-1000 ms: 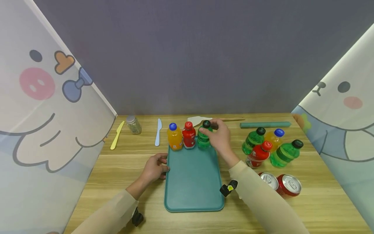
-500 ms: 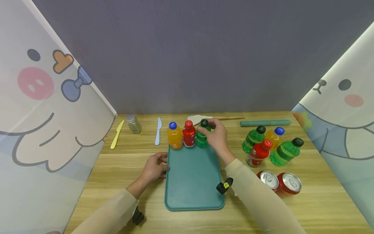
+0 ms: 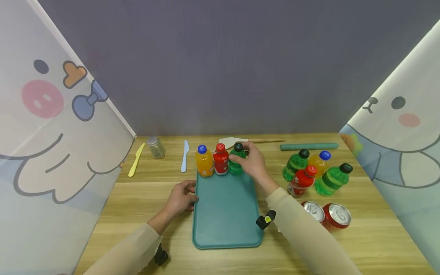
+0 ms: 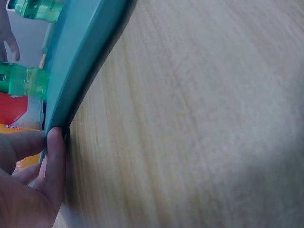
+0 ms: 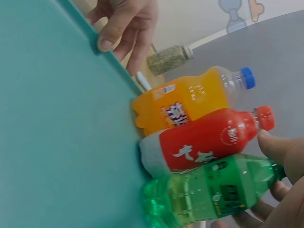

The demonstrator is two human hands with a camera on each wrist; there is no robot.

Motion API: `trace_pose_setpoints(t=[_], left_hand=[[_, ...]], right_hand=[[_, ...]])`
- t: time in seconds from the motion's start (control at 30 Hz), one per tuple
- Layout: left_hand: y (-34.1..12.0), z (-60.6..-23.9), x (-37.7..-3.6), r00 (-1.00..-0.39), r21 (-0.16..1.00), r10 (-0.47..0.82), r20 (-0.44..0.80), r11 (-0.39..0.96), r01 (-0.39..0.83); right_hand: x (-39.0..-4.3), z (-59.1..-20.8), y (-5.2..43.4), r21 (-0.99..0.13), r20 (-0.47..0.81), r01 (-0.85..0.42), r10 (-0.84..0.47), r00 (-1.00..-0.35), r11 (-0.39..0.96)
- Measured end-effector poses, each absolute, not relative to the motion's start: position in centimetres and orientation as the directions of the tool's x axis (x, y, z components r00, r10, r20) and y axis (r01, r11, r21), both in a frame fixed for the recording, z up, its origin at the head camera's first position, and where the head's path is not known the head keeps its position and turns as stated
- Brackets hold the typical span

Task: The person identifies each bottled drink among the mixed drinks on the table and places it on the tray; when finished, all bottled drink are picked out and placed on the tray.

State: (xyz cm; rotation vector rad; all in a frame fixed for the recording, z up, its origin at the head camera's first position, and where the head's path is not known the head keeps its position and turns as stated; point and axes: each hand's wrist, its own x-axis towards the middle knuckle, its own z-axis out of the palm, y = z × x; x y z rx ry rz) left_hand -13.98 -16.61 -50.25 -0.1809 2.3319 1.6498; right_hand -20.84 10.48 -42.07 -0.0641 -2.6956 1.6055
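A teal tray [image 3: 227, 214] lies on the wooden table. At its far end stand an orange bottle [image 3: 204, 162], a red bottle [image 3: 220, 160] and a green bottle [image 3: 235, 165] in a row, touching. My right hand [image 3: 245, 157] grips the green bottle from its right side, the thumb on its front. My left hand [image 3: 187, 194] holds the tray's left rim with curled fingers. The right wrist view shows the orange bottle [image 5: 190, 99], red bottle [image 5: 209, 140] and green bottle [image 5: 204, 197] close together. The left wrist view shows my fingers [image 4: 52, 166] on the tray's rim [image 4: 80, 52].
Right of the tray stand two green bottles [image 3: 293, 165], an orange bottle [image 3: 320, 160] and a red bottle [image 3: 301, 179], with two red cans [image 3: 338, 215] in front. At the back lie a yellow knife [image 3: 136, 160], a jar [image 3: 155, 147], a blue knife [image 3: 185, 154], a spatula [image 3: 235, 141] and a green roll [image 3: 309, 146].
My right hand has brought the green bottle a little to the left, against the red bottle. My left hand has stayed on the tray's rim.
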Motion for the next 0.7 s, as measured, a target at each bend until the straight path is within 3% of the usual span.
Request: trace_pose_setpoints(t=[0.3,0.7], left_hand=[[-16.7,-50.2,-13.7,-0.954,0.906,0.068,-0.293,0.337,-0.254],[-16.7,-50.3,-13.9,-0.957,0.907,0.054,-0.284,0.338,-0.25]], right_hand=[[-19.9,-40.1,11.4,-0.857,-0.095,0.024,-0.113,-0.989,0.514],[-17.6,-36.9,13.3,-0.88,-0.031,-0.061,-0.184,-0.982,0.471]])
